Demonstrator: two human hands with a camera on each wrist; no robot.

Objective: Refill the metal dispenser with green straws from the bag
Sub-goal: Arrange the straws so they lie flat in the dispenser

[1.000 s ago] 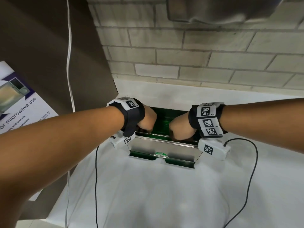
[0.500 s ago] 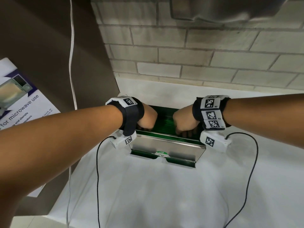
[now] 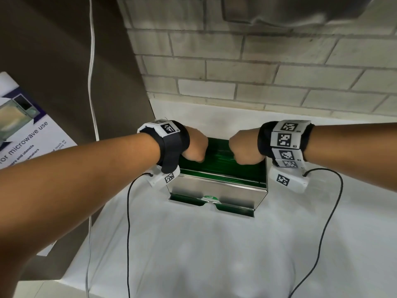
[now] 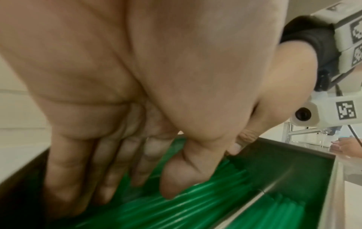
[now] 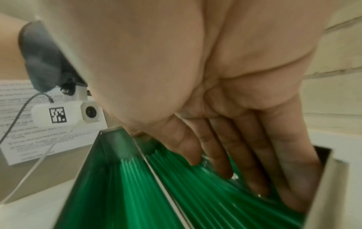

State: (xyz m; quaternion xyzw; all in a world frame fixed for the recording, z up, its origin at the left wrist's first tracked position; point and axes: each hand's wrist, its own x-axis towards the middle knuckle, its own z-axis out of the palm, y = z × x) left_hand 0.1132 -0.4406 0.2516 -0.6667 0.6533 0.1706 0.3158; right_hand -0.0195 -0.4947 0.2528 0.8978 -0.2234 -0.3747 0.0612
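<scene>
The metal dispenser (image 3: 217,188) stands open-topped on the white counter, and its bin is filled with green straws (image 3: 217,163) lying lengthwise. More straws show in its front tray (image 3: 187,200). My left hand (image 3: 193,147) reaches down into the bin's left end. In the left wrist view its fingers (image 4: 74,178) and thumb point straight down and press on the straws (image 4: 195,201). My right hand (image 3: 245,151) is in the right end, with straight fingers (image 5: 254,162) touching the straws (image 5: 195,193) beside the metal wall (image 5: 321,186). Neither hand grips a straw. The bag is out of view.
A brick wall (image 3: 257,72) rises just behind the dispenser, with a metal fixture (image 3: 279,11) overhead. To the left are a brown panel (image 3: 64,72), a hanging white cable (image 3: 92,61) and a microwave-use notice (image 3: 25,134). Black wrist cables (image 3: 128,233) trail over the counter (image 3: 193,254).
Both hands have shifted from the bin's front edge a little farther back over the straws. The right hand has also slid slightly to the right.
</scene>
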